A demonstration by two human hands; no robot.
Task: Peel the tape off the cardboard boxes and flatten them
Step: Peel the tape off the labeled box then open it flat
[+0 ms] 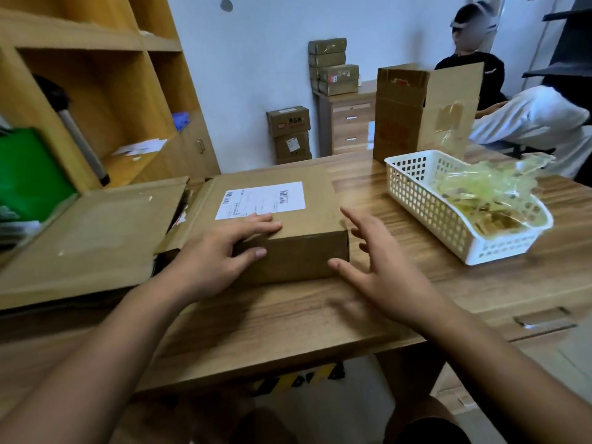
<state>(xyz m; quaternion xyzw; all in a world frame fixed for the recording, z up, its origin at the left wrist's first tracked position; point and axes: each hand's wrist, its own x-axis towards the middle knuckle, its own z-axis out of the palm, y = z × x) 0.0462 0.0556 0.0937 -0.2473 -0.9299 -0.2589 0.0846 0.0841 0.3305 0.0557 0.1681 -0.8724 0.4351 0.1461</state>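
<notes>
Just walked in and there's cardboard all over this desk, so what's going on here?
A person is working on a cardboard box with a shipping label, not yet flattened, on the wooden desk. The left hand rests over its top front edge; the right hand is open, fingers spread, beside the box's front right corner. Flat cardboard lies to the left, and a white basket on the right holds crumpled tape.

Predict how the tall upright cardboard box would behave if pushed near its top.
The tall box stands on a narrow end, so it would probably tip rather than slide. Its raised flap looks thin and would likely bend.
</notes>
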